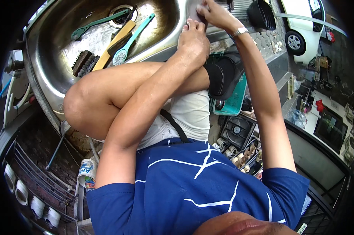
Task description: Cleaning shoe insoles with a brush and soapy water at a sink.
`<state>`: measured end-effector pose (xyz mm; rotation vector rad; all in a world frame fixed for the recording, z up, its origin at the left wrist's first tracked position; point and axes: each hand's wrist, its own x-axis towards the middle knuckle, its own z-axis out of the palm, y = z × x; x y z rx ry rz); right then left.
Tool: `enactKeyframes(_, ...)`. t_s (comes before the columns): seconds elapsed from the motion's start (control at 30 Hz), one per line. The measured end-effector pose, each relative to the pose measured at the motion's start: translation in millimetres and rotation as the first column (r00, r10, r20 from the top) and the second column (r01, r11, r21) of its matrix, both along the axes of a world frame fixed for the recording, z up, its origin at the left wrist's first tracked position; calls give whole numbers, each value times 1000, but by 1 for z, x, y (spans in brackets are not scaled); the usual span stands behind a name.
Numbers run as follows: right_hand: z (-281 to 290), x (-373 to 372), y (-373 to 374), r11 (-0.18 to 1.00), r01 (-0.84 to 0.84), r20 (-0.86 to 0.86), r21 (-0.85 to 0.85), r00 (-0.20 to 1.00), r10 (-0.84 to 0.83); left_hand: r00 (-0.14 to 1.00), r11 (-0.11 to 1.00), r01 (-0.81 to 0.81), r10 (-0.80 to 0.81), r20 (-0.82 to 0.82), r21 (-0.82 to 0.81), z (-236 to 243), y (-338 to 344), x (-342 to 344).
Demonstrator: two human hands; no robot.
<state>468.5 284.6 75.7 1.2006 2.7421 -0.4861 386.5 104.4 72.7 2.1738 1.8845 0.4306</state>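
At the top centre, my left hand (193, 39) has its fingers bent against a smooth grey item (192, 8) by the steel sink's rim. Just right of it, my right hand (216, 15) curls its fingers at that same item; what they grip is mostly hidden. In the steel sink (51, 43) lie a green-handled brush (98, 24), a turquoise brush (130, 41), a long wooden-handled brush (114, 43) and dark bristled brushes (85, 62) beside the drain. My crossed leg (94, 94) rests below the basin, under my left forearm.
A black bucket (261, 15) stands at the upper right, with a white car (308, 39) beyond. Below are a turquoise crate (230, 107) and rows of shoes (239, 158). A metal rack with white shoes (22, 192) is at lower left, near a white tub (87, 168).
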Motion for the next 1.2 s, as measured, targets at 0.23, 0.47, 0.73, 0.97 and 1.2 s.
enactKeyframes(0.23,32,-42,-5,958,175,-56,228,984,-167,1000,1000,9,-9,16,22,12,7,-9)
enactKeyframes(0.47,83,-18,69,936,335,-350,112,894,-278,989,993,-117,114,89,30,20,-4,4)
enactKeyframes(0.73,65,-28,105,949,225,-212,219,961,-179,982,971,-184,176,67,152,8,7,9)
enactKeyframes(0.97,67,15,-27,998,-56,-151,31,987,60,978,986,-163,166,-127,33,3,11,14)
enactKeyframes(1.2,24,0,-8,983,-27,-165,182,985,57,996,994,-69,65,-58,-87,28,17,3)
